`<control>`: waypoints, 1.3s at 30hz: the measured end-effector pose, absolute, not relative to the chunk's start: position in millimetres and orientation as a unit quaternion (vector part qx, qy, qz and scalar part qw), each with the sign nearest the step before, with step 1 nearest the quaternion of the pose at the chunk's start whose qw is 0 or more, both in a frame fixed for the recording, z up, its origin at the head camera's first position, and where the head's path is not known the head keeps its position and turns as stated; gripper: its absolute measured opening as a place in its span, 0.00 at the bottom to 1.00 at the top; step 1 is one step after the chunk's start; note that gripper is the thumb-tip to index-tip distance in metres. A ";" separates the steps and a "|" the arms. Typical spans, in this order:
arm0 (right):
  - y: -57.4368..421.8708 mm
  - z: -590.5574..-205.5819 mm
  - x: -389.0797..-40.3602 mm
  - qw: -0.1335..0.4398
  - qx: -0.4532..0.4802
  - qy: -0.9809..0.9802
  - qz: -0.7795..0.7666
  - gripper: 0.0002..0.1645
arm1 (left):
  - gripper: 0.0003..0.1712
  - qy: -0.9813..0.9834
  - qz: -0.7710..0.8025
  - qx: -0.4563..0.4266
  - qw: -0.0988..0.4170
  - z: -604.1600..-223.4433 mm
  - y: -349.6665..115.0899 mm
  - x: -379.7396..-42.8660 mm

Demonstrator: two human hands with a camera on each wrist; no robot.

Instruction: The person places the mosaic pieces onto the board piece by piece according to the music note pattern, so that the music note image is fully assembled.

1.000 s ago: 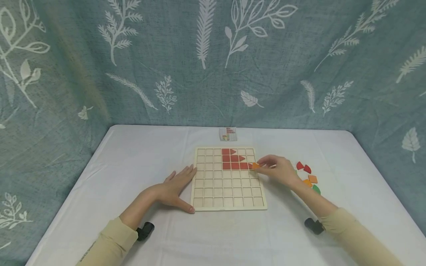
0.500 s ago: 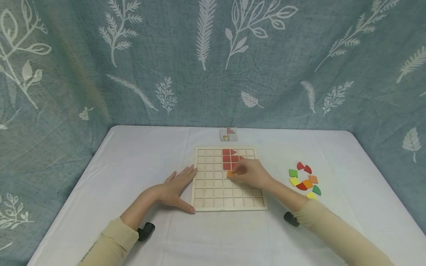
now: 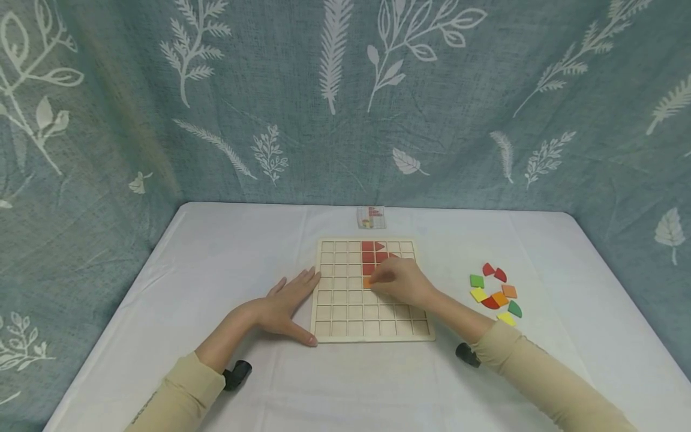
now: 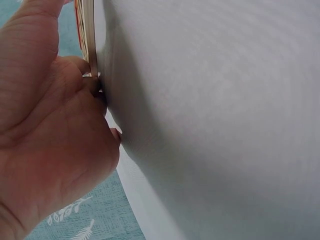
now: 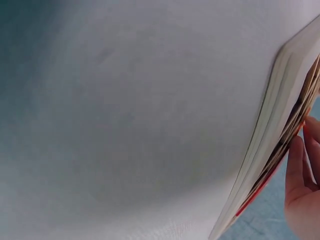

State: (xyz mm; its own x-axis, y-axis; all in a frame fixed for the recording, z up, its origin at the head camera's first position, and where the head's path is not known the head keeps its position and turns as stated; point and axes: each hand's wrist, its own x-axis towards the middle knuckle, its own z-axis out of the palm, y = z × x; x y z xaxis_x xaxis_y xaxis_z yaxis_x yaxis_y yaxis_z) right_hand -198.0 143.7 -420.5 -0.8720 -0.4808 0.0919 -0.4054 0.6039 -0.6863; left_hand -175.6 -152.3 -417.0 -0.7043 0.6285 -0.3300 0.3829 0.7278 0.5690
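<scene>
A pale wooden grid board (image 3: 345, 312) lies on the white-covered table. Its upper part holds red square tiles (image 3: 367, 257) and a red triangle tile (image 3: 379, 246); my right hand hides part of the lower red row. Just below the red column, an orange square tile (image 3: 367, 282) sits at a grid cell, its right side pinched by the fingertips of my right hand (image 3: 402, 281). With fingers spread, my left hand (image 3: 283, 303) rests flat on the cloth, thumb and fingertips against the board's left edge. The left wrist view shows this hand (image 4: 55, 125) beside the board's edge.
Right of the board lie loose tiles: red quarter-rounds (image 3: 500, 275), a green square (image 3: 477, 281), yellow squares (image 3: 478, 294), orange squares (image 3: 509, 291) and a green quarter-round (image 3: 515, 309). Behind the board is a small pattern card (image 3: 371, 218). A leaf-printed curtain (image 3: 302, 144) hangs behind the table.
My right hand has carried the orange square tile from the board's right edge leftward to the cell below the red column. My left hand has stayed in place.
</scene>
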 end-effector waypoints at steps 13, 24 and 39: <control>169.1 -415.7 -185.9 0.105 -0.121 0.893 -0.420 0.10 | 0.74 0.890 0.235 0.288 0.262 -418.2 -148.3 -176.7; 234.2 -408.2 -170.9 0.091 -0.030 0.909 -0.405 0.16 | 0.74 0.894 0.230 0.287 0.256 -418.2 -154.5 -178.4; 321.1 -408.1 -158.6 0.052 -0.025 0.940 -0.336 0.17 | 0.74 0.892 0.232 0.293 0.253 -418.5 -152.1 -177.5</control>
